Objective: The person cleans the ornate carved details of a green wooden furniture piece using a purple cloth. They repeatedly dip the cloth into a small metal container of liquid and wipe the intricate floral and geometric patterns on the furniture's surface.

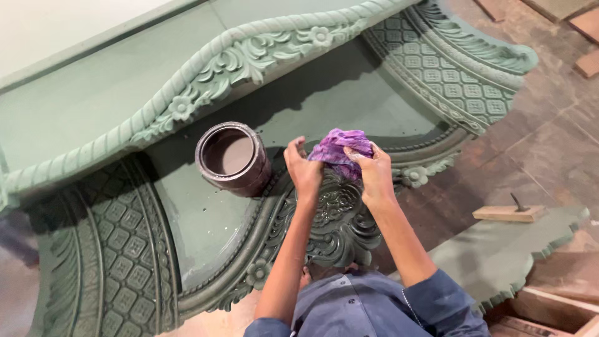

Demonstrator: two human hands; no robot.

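1. Soft, even daylight fills the view — bright enough to read all the carving, with no harsh glare.
2. The pale wall [75, 19] at upper left is nearly washed out.
3. A broad, dark shadow lies on the green panel [349, 100] under the carved rail [237, 62], so light comes from above and behind it.
4. The tin [232, 157] casts a short shadow to its right.
5. The wet carving [340, 212] below the hands shows small glints.
6. Focus is sharp at centre — the lower left corner is smeared, and straight lines bow toward the edges.
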